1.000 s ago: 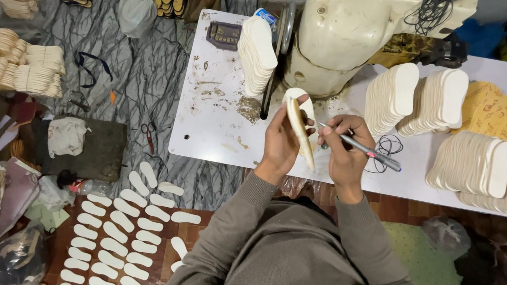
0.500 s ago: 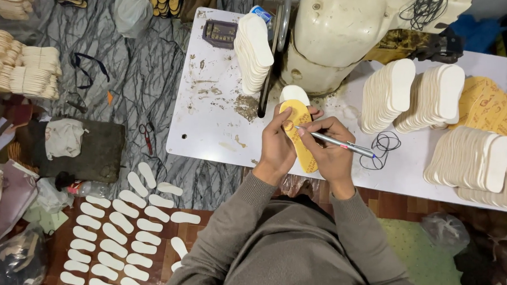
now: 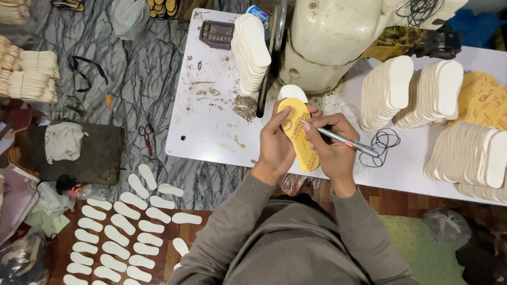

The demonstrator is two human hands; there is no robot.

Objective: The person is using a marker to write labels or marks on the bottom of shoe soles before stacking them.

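Grey knitted sleeves (image 3: 257,233), 6 o'clock: both arms reaching up to the counter edge.

Left hand (image 3: 276,144), centre: curled around the left edge of a yellow printed shoe insole (image 3: 300,136), thumb across its face, holding it heel toward the body over the near edge of the white worn counter (image 3: 207,122).

Right hand (image 3: 330,145), just at 3 o'clock of the insole: closed in a writing grip on a slim silver pen with red band (image 3: 344,141), tip touching the insole's upper right edge.

Step in hand, judged: marking or tracing on the yellow insole. Next move likely calls for a steady left-hand grip and the pen tip kept in contact along the edge.

White insole tip (image 3: 292,92), 12 o'clock of the yellow one, partly hidden beneath it.

Coil of thin black cord (image 3: 383,145), 3 o'clock, flat on the counter.

Fanned stacks of white foam insoles (image 3: 411,93), 2 o'clock; further stacks (image 3: 482,161) at 4 o'clock; yellow printed sheets (image 3: 491,101) beyond.

Upright stack of white insoles (image 3: 250,51), 11 o'clock, beside the cream sewing machine (image 3: 345,24) at 12 o'clock.

Rows of white insoles on the floor (image 3: 115,234), 8 o'clock; red-handled scissors (image 3: 146,136), 9 o'clock.
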